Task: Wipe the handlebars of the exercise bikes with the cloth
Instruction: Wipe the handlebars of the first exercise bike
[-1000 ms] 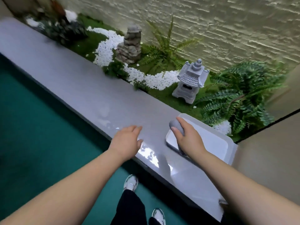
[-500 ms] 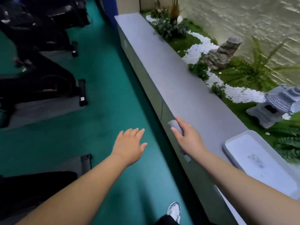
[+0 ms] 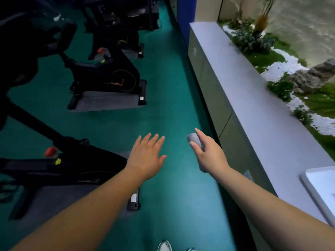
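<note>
My right hand (image 3: pixel 208 154) grips a small rolled grey cloth (image 3: pixel 194 139), whose end sticks out past my fingers, held in the air over the green floor. My left hand (image 3: pixel 146 156) is stretched forward with straight spread fingers and holds nothing. Black exercise bikes stand at the left: a near one (image 3: pixel 59 160) just left of my left hand, a second bike (image 3: pixel 107 77) farther back and a third (image 3: pixel 117 17) behind it. No handlebar shows clearly; dark blurred parts fill the upper left.
A long grey ledge (image 3: pixel 253 98) runs along the right, with a white tray (image 3: pixel 320 189) at its near end. Behind it lies a planted bed with white pebbles (image 3: pixel 282 67) and a rock (image 3: pixel 315 77). The green floor aisle (image 3: pixel 168 98) runs between bikes and ledge.
The view has swung left from the ledge and tray toward the bikes. My right hand lifted the cloth off the tray and carried it over the floor; my left hand left the ledge.
</note>
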